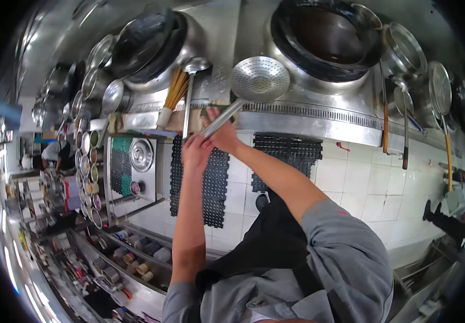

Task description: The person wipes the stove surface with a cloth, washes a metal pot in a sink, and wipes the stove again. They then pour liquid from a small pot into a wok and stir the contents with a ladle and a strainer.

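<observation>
While left hand wraps the handle, right hand grip can't be told; skimmer, beyond fingers, likely stiff, head-heavy; best held by handle.

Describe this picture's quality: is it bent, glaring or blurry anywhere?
Head view: strongly bowed, with black corners and a curving counter edge; head view: ceiling lights at far left glare white, and the skimmer shines softly; head view: left hand and right hand read fairly clearly, but much of the lower-left clutter is too small to identify.
</observation>
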The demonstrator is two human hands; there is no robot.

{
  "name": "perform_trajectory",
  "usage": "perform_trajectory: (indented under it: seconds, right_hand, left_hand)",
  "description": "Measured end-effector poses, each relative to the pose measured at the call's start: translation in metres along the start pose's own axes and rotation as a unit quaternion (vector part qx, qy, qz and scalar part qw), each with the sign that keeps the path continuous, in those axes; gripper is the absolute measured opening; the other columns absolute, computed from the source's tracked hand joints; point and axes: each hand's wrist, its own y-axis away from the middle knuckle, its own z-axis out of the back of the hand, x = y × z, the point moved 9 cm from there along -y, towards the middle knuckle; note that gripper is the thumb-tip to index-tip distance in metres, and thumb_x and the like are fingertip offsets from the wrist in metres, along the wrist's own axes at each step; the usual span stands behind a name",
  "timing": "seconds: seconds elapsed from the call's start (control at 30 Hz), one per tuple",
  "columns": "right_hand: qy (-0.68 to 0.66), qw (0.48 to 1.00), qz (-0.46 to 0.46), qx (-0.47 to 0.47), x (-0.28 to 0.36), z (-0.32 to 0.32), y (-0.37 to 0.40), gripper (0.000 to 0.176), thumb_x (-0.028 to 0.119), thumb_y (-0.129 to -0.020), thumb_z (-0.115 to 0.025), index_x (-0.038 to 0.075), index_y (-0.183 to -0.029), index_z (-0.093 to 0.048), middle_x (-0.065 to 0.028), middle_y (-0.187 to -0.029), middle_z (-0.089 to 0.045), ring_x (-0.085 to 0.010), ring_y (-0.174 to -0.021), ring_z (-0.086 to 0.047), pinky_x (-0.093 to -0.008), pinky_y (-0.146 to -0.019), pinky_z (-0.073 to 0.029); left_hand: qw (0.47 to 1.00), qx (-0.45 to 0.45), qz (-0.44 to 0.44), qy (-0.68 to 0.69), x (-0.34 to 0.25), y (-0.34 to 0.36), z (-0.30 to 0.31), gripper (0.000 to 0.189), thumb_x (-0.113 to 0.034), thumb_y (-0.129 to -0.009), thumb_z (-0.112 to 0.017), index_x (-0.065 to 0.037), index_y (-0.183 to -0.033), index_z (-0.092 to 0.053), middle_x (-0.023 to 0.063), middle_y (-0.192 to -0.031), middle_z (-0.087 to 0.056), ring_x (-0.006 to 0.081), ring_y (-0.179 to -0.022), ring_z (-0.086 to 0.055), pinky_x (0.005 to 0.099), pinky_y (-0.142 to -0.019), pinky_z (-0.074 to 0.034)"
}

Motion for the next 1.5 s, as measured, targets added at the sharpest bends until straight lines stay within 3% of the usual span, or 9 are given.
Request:
perform_trajectory:
  seconds: [0.37,0.63,0.73,0.93,1.03,1.1,1.17,1.3,1.5]
  right_hand:
    - [0.167,0.962,-0.135,0.17,-0.142,0.098,0.133,0.056,0.016,-0.093,-0.041,0.006,-0.146,-0.032,-0.0171,-0.156,-0.021,-0.0332,-0.144,-0.023,-0.0482,-0.116,-0.022]
    - [0.262,0.911,-0.317,-0.016,-0.255,0.258,0.271,0.057,0.027,-0.092,-0.052,0.011,-0.145,-0.038,-0.0123,-0.156,-0.025,-0.0325,-0.142,-0.026,-0.0548,-0.112,-0.022]
    - [0.264,0.884,-0.386,0.01,-0.216,0.214,0.224,0.051,0.031,-0.092,-0.047,0.008,-0.138,-0.044,-0.0168,-0.147,-0.034,-0.0361,-0.137,-0.028,-0.0605,-0.109,-0.021]
    - [0.17,0.959,-0.195,-0.114,-0.143,0.18,0.176,0.043,0.02,-0.084,-0.051,0.007,-0.124,-0.056,-0.016,-0.139,-0.047,-0.0327,-0.128,-0.044,-0.0515,-0.101,-0.034]
    - [0.154,0.958,-0.131,-0.203,-0.157,0.168,0.194,0.045,0.018,-0.083,-0.052,0.009,-0.127,-0.053,-0.0149,-0.144,-0.042,-0.0305,-0.134,-0.039,-0.0507,-0.108,-0.031]
    - [0.12,0.972,-0.176,-0.1,-0.181,0.153,0.209,0.06,0.023,-0.082,-0.058,0.01,-0.138,-0.043,-0.0144,-0.152,-0.031,-0.0308,-0.14,-0.03,-0.0508,-0.113,-0.021]
    - [0.096,0.974,-0.186,-0.084,-0.199,0.186,0.228,0.068,0.026,-0.079,-0.063,0.01,-0.141,-0.039,-0.012,-0.155,-0.025,-0.0296,-0.144,-0.024,-0.0487,-0.117,-0.014]
    - [0.053,0.973,-0.188,-0.124,-0.243,0.234,0.272,0.068,0.028,-0.081,-0.062,0.011,-0.142,-0.038,-0.0106,-0.157,-0.023,-0.0284,-0.146,-0.018,-0.0454,-0.12,-0.009]
    - [0.053,0.966,-0.204,-0.15,-0.306,0.305,0.333,0.062,0.03,-0.087,-0.055,0.01,-0.142,-0.038,-0.0087,-0.157,-0.023,-0.0258,-0.146,-0.018,-0.0422,-0.12,-0.01]
  left_hand:
    - [0.996,-0.036,0.069,-0.04,0.007,0.031,0.04,0.03,-0.007,-0.092,-0.057,0.001,-0.121,-0.052,0.0191,-0.108,-0.062,0.0326,-0.097,-0.064,0.0406,-0.082,-0.054]
    - [0.953,0.02,0.282,-0.109,0.176,0.065,0.157,0.039,-0.01,-0.09,-0.06,-0.002,-0.126,-0.049,0.0186,-0.109,-0.062,0.0296,-0.093,-0.064,0.0419,-0.08,-0.054]
    - [0.928,0.167,0.314,-0.11,0.185,0.123,0.015,0.045,-0.012,-0.092,-0.058,-0.002,-0.133,-0.045,0.0196,-0.118,-0.061,0.0315,-0.103,-0.063,0.0423,-0.087,-0.053]
    - [0.784,0.473,0.395,-0.069,0.215,0.204,-0.259,0.047,-0.012,-0.093,-0.056,-0.001,-0.136,-0.043,0.0202,-0.129,-0.054,0.0304,-0.109,-0.06,0.0403,-0.094,-0.05]
    - [0.759,0.463,0.448,-0.094,0.294,0.21,-0.346,0.043,-0.011,-0.093,-0.057,-0.001,-0.133,-0.046,0.0189,-0.126,-0.057,0.029,-0.105,-0.062,0.0371,-0.089,-0.053]
    - [0.805,0.437,0.309,-0.254,0.365,0.18,-0.381,0.042,-0.004,-0.092,-0.053,-0.001,-0.133,-0.045,0.0161,-0.11,-0.065,0.0276,-0.087,-0.068,0.0364,-0.075,-0.057]
    - [0.713,0.483,0.021,-0.508,0.409,0.168,-0.441,0.051,-0.008,-0.089,-0.056,0.0,-0.137,-0.04,0.0153,-0.095,-0.067,0.0252,-0.081,-0.068,0.0361,-0.072,-0.055]
    - [0.565,0.439,-0.114,-0.69,0.462,0.169,-0.512,0.052,-0.007,-0.087,-0.059,-0.005,-0.136,-0.043,0.0148,-0.085,-0.066,0.0205,-0.072,-0.068,0.0326,-0.065,-0.054]
    - [0.744,0.308,-0.034,-0.592,0.494,0.139,-0.529,0.031,-0.012,-0.086,-0.059,-0.005,-0.116,-0.057,0.0155,-0.086,-0.066,0.0176,-0.06,-0.064,0.0331,-0.058,-0.052]
